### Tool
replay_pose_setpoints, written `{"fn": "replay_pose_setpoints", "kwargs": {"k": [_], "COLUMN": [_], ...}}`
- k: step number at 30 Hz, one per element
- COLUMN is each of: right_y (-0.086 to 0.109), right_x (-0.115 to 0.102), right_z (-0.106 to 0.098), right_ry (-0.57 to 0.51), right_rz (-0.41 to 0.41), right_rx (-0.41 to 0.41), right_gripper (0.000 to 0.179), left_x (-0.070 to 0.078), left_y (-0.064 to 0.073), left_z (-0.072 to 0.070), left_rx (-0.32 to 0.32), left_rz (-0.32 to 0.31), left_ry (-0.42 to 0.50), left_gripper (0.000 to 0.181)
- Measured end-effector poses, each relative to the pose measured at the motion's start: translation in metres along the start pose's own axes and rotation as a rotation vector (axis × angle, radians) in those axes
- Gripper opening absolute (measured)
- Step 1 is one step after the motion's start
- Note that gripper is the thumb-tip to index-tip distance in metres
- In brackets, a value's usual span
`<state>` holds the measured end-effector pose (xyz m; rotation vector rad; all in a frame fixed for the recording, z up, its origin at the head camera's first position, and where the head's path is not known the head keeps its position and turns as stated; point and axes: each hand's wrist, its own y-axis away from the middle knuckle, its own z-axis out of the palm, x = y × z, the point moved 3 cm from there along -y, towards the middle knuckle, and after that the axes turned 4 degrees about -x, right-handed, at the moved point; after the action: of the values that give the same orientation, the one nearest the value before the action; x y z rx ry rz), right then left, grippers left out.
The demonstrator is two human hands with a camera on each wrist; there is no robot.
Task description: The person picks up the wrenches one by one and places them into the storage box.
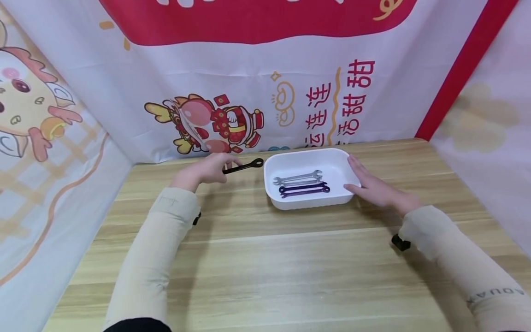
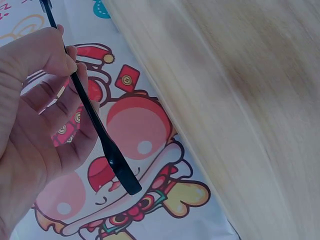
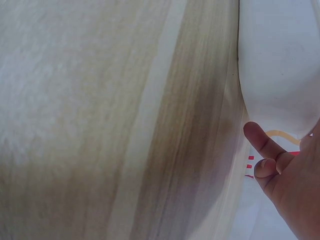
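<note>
In the head view, my left hand (image 1: 213,167) pinches a black wrench (image 1: 244,166) by its shaft, left of a white plastic tray (image 1: 309,204). The left wrist view shows this wrench (image 2: 102,132) between thumb and fingers, one end pointing down. At the tray's right end, my right hand (image 1: 375,186) holds the rim, thumb over the edge and fingers along the far corner. Inside the tray lie silver wrenches (image 1: 298,177) and purple wrenches (image 1: 304,190), roughly parallel. In the right wrist view, the right hand (image 3: 295,185) is beside the tray's outer wall (image 3: 280,75).
A wood-grain table (image 1: 265,272) spreads in front of and around the tray. Behind it hangs a printed cloth (image 1: 232,64) with red lettering and a cartoon figure. More printed cloth closes off the left and right sides.
</note>
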<state>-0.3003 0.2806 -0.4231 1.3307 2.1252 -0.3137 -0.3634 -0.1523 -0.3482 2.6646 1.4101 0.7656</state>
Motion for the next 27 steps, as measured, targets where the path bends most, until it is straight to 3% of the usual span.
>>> {"fn": "replay_pose_setpoints", "kwargs": {"k": [14,27], "right_y": [0.000,0.001], "right_x": [0.004,0.002], "right_z": [-0.001,-0.001], "right_ry": [0.004,-0.007], "right_rz": [0.008,0.011], "right_rx": [-0.007,-0.014], "right_gripper": [0.089,0.088], "left_x": [0.026,0.050], "left_y": [-0.014,-0.026], "left_z": [-0.006,-0.005], "left_rx": [-0.031,-0.054], "left_rz": [-0.003,0.059], "left_ry": [-0.011,-0.023], "left_gripper": [0.061,0.062]}}
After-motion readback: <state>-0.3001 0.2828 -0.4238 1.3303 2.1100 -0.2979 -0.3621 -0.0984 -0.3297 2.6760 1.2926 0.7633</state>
